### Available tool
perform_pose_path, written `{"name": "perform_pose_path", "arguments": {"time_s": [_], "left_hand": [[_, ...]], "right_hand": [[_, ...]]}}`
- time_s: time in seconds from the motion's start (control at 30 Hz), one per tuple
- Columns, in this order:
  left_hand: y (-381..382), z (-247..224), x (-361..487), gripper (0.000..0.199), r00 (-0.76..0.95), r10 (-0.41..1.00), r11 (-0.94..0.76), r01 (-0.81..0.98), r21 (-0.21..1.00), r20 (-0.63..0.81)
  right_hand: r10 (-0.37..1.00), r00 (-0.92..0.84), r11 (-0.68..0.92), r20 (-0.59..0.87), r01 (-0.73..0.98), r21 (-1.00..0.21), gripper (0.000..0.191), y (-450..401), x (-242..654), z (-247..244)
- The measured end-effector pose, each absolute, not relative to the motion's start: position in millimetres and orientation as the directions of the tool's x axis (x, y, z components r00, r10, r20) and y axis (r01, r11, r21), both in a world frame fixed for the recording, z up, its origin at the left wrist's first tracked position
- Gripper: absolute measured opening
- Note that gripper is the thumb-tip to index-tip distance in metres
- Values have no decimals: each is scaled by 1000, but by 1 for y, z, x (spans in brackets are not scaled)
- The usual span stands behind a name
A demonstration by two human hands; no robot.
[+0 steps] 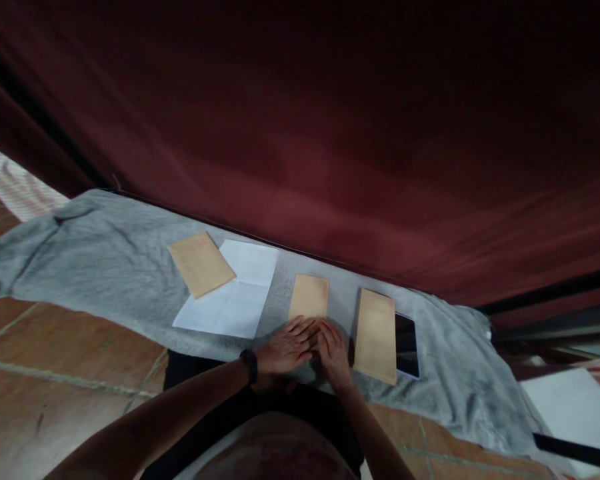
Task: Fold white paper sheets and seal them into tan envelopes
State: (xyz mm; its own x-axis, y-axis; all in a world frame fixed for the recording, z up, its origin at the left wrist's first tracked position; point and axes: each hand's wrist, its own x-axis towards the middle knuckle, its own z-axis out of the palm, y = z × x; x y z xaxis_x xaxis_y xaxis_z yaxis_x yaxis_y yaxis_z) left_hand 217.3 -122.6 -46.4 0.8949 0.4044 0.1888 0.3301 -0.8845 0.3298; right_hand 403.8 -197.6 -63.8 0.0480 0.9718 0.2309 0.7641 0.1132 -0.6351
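Observation:
A tan paper envelope (309, 295) lies upright before me on the grey cloth, its near end hidden under both hands. My left hand (287, 347), with a dark band at the wrist, rests palm down there, fingers stretched out across the envelope's near edge. Against its fingertips, my right hand (333, 350) has its fingers bent and close together at the same edge. Whether the right fingers pinch the paper is partly hidden. To the left, a second tan envelope (200, 263) overlaps a creased white sheet (235, 303). Right of my hands is a longer tan envelope (375, 337).
A dark-screened phone (407, 347) lies partly under the right envelope. Grey cloth (115, 260) covers the narrow surface. A dark red curtain (300, 167) rises along its far edge. Brown floor tiles (70, 360) show below, and a white panel (575, 407) stands at the lower right.

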Motion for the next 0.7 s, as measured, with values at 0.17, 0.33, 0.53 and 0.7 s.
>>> {"name": "perform_pose_path", "arguments": {"time_s": [0.17,0.33,0.53,0.7], "left_hand": [[-137,-50,197,57,935,316,-903,245,352,160],[-149,-45,194,67,935,332,-889,266,372,124],[-160,-48,199,68,912,398,-861,334,383,98],[-162,-48,199,68,921,377,-880,322,350,100]], "right_hand": [[957,-159,247,243,885,-395,47,-159,411,-60],[960,-153,219,235,932,-288,50,-127,415,-60],[981,-81,126,179,958,-258,54,-100,421,-65],[983,-57,100,176,964,-245,56,-94,422,-66]]}}
